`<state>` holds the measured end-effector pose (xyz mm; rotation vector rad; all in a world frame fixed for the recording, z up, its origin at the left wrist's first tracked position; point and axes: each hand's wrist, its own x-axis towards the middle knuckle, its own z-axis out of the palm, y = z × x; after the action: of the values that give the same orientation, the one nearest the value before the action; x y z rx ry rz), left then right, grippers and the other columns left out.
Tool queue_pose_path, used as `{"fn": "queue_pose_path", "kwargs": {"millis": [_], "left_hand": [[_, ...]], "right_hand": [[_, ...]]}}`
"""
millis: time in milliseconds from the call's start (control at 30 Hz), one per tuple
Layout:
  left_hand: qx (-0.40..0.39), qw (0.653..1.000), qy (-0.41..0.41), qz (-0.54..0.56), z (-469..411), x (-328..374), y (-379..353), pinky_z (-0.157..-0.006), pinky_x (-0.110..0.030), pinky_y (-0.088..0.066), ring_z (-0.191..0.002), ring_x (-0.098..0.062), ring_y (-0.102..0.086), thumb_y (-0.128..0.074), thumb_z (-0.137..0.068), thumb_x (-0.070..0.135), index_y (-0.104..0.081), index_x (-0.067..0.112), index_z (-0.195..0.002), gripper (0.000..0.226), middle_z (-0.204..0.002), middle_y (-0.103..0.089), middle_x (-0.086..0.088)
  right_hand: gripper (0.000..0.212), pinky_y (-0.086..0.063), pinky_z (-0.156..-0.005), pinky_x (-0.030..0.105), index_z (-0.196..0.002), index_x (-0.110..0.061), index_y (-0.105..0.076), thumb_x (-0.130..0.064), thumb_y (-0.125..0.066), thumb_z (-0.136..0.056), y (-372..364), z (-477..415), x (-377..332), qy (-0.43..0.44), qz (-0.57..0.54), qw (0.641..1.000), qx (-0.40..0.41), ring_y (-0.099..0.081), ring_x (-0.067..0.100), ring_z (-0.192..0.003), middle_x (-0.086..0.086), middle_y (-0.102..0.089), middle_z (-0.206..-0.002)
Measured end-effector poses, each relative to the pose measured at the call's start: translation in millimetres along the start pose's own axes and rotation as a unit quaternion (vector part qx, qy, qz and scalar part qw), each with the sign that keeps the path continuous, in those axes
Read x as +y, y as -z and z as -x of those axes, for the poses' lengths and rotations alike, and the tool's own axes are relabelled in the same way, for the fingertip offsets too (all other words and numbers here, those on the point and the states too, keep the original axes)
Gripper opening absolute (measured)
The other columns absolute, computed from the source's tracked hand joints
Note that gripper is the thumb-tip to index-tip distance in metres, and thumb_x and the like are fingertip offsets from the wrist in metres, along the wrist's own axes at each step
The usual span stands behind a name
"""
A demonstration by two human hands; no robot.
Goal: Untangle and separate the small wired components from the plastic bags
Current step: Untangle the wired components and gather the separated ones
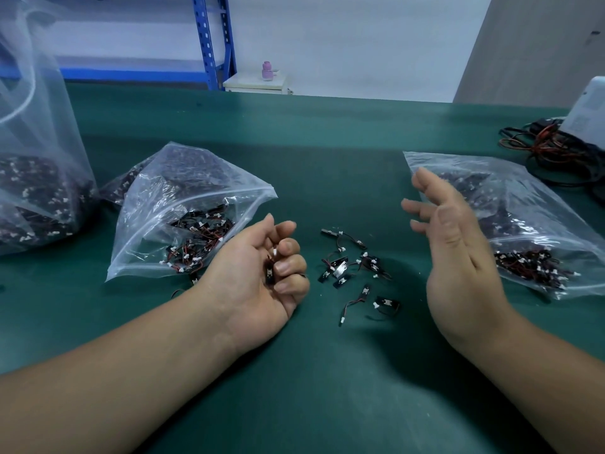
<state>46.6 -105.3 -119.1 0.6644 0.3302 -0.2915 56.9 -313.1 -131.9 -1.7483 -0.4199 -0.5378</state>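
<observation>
I record a green tabletop (327, 132) filling the lower view. Beyond its far edge a blue metal rack (209, 44) stands upright against a white wall (343, 37). Just right of the rack sits a low white cabinet (255, 84), and a small pink bottle (267, 71) stands upright on its top. A grey panel (530, 44) rises behind the far right corner. At the tabletop's right edge I see a white device (586, 109), partly cut off, its label unreadable. A tangle of red and black cables (550, 149) lies against its base.

Assembly workshop: green bench mat (327, 126), blue racking (212, 40).
</observation>
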Motion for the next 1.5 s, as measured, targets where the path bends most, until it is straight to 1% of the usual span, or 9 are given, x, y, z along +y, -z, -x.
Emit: {"fn": "queue_pose_path", "kwargs": {"millis": [133,267,500,733,933,1033,1167,1300,1500], "left_hand": [[-0.005,1.0,-0.002,-0.002,0.1,-0.4,-0.3,-0.036,-0.018,-0.02,-0.042,-0.008,-0.029,-0.052,-0.094,0.034,-0.059,0.015,-0.083,0.024,-0.058,-0.039,0.006],[-0.01,1.0,-0.006,-0.014,0.2,-1.2,-0.5,-0.037,-0.018,-0.019,-0.042,-0.008,-0.029,-0.053,-0.094,0.035,-0.059,0.015,-0.083,0.024,-0.059,-0.039,0.005],[-0.02,0.999,-0.009,-0.032,0.9,-2.3,-1.1,-0.036,-0.018,-0.021,-0.042,-0.008,-0.028,-0.053,-0.095,0.037,-0.06,0.015,-0.086,0.025,-0.059,-0.037,0.005],[-0.027,0.999,-0.013,-0.038,0.8,-2.9,-1.7,-0.035,-0.018,-0.022,-0.041,-0.008,-0.028,-0.053,-0.095,0.038,-0.06,0.015,-0.087,0.026,-0.058,-0.036,0.005],[-0.028,0.999,-0.017,-0.035,1.1,-3.1,-1.5,-0.037,-0.018,-0.02,-0.043,-0.008,-0.027,-0.053,-0.094,0.038,-0.059,0.014,-0.089,0.025,-0.057,-0.036,0.004],[-0.027,0.999,-0.015,-0.033,0.4,-2.5,-1.8,-0.036,-0.018,-0.019,-0.042,-0.008,-0.026,-0.053,-0.093,0.038,-0.059,0.015,-0.086,0.025,-0.056,-0.034,0.005],[-0.017,0.999,-0.012,-0.028,1.4,-1.9,-0.6,-0.037,-0.018,-0.018,-0.042,-0.008,-0.026,-0.053,-0.094,0.039,-0.061,0.015,-0.085,0.026,-0.056,-0.034,0.006],[-0.018,1.0,-0.011,-0.022,1.6,-1.5,0.0,-0.037,-0.019,-0.019,-0.043,-0.008,-0.027,-0.051,-0.095,0.04,-0.061,0.015,-0.086,0.028,-0.057,-0.035,0.006],[-0.016,1.0,-0.009,-0.02,1.3,-1.5,0.3,-0.037,-0.018,-0.019,-0.043,-0.008,-0.026,-0.052,-0.095,0.039,-0.06,0.015,-0.087,0.027,-0.057,-0.034,0.006]], "right_hand": [[0.054,-0.031,-0.117,0.031,-0.137,-0.025,-0.056,-0.051,-0.038,-0.094,-0.1,0.2,1.7,0.033,0.131,0.987,-0.086,-0.042,0.008,-0.137,-0.007,-0.049,-0.147],[0.05,-0.027,-0.113,0.048,-0.119,-0.034,-0.07,-0.061,-0.049,-0.082,-0.3,4.6,-6.9,0.093,0.338,0.915,-0.198,-0.035,0.019,-0.136,-0.008,-0.047,-0.144],[0.091,0.025,-0.115,0.053,-0.155,-0.048,0.0,-0.09,0.004,-0.074,-4.9,12.5,-13.0,0.074,0.511,0.764,-0.387,0.04,0.018,-0.143,-0.013,0.037,-0.158],[0.086,0.033,-0.108,0.055,-0.151,-0.052,0.012,-0.089,0.01,-0.074,-3.7,10.4,-16.8,0.074,0.522,0.727,-0.44,0.05,0.021,-0.135,-0.012,0.045,-0.153],[0.078,0.029,-0.11,0.057,-0.15,-0.056,0.008,-0.089,0.0,-0.08,-6.8,20.0,-14.7,0.147,0.486,0.748,-0.428,0.045,0.022,-0.14,-0.012,0.043,-0.155],[0.072,0.019,-0.118,0.052,-0.147,-0.06,-0.02,-0.088,-0.013,-0.081,-5.0,14.8,-11.8,0.121,0.37,0.848,-0.358,0.025,0.012,-0.15,-0.019,0.025,-0.162],[0.052,-0.017,-0.122,0.041,-0.135,-0.036,-0.054,-0.062,-0.033,-0.095,2.5,-1.0,-9.1,-0.049,0.018,0.988,-0.145,-0.031,0.002,-0.145,-0.015,-0.036,-0.158],[0.072,-0.023,-0.12,0.048,-0.136,-0.028,-0.053,-0.073,-0.03,-0.084,7.5,-13.9,-0.3,-0.181,-0.194,0.963,-0.037,-0.056,0.009,-0.128,-0.008,-0.055,-0.144],[0.094,-0.025,-0.12,0.038,-0.149,-0.032,-0.04,-0.084,-0.032,-0.072,7.7,-15.1,2.1,-0.209,-0.195,0.956,-0.064,-0.052,0.005,-0.131,-0.008,-0.048,-0.15]]}}
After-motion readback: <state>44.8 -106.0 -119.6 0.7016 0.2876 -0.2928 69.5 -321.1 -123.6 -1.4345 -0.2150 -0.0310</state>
